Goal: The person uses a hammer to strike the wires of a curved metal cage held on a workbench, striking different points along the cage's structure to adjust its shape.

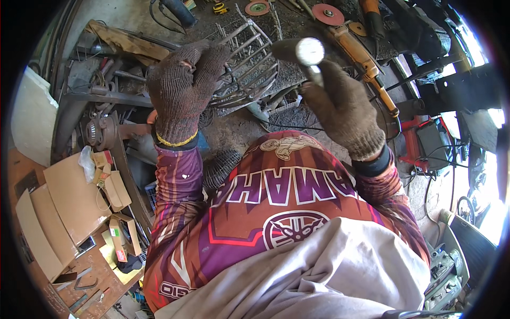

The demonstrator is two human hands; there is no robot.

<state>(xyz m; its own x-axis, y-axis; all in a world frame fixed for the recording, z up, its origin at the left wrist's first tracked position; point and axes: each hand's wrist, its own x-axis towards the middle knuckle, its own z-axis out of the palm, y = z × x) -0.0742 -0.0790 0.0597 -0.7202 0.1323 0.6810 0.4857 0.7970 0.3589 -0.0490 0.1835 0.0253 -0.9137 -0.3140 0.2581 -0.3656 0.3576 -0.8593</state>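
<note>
My left hand (183, 74), in a dark brown knitted glove, is closed at the left edge of a curved cage-like frame of metal rods (256, 53). The fingertips' hold on the rods is partly hidden. To the right, my gloved right hand (345, 106) is wrapped round a hammer (309, 51). Its round bright face points up at me, and a short shiny piece of the handle shows above the fingers. The hammer is raised beside the frame's right side, apart from it as far as I can see.
An orange grinder (358, 53) lies at the upper right near a pink disc (328, 14). A rusty vise-like metal piece (98, 130) stands at the left. Cardboard boxes (77, 186) cover a wooden table at the lower left. A red-and-grey machine (425, 141) sits at the right.
</note>
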